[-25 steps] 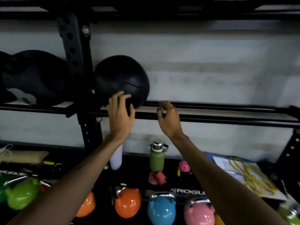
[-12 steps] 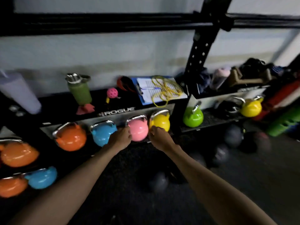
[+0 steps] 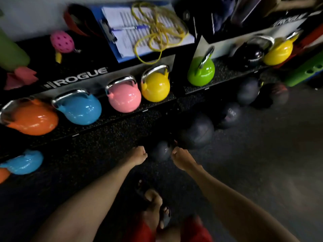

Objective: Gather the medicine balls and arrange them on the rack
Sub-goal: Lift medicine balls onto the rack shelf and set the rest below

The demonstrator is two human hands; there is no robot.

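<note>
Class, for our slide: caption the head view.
Left hand and right hand flank a small medicine ball on the floor.

Head-worn camera looks steeply down at the floor point(image 3: 262, 172) beside the rack point(image 3: 132, 119).

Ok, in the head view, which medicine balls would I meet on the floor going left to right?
small dark medicine ball → large dark grey medicine ball → dark medicine ball with faded lettering → dark grey medicine ball by the shelf edge. The dark shape further right is too blurred to place.
</note>
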